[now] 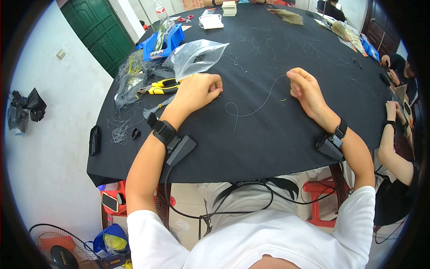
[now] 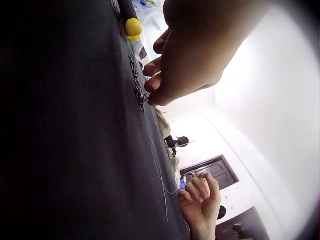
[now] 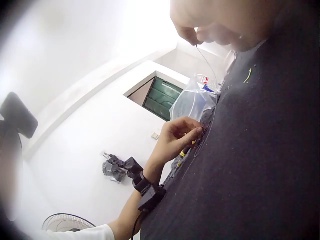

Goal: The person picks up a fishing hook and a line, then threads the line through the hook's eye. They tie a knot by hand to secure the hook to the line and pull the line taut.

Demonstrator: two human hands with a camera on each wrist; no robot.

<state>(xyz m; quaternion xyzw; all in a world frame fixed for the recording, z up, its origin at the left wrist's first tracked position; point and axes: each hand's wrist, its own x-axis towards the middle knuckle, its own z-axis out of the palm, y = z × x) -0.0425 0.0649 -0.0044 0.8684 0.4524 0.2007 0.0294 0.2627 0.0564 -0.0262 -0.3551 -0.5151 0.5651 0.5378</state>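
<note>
My right hand [image 1: 307, 92] is raised over the right part of the black-covered table, thumb and forefinger pinching the end of a thin grey line [image 1: 270, 95]. From there the line curves down to the cloth and ends in a loose loop. My left hand [image 1: 197, 93] is low over the cloth to the left, fingers curled. In the left wrist view its fingertips [image 2: 154, 96] are at a small pile of dark, wiry metal pieces [image 2: 136, 82], and one piece shows between them. The palm and fingers hide most of this pile in the head view.
Yellow-black pliers [image 1: 162, 87], a clear plastic bag [image 1: 197, 57], a blue bin [image 1: 168, 44] and tangled grey line [image 1: 127, 83] lie beyond and left of my left hand. A small yellow-green scrap [image 1: 283, 99] is near my right hand. Other people sit at the right edge.
</note>
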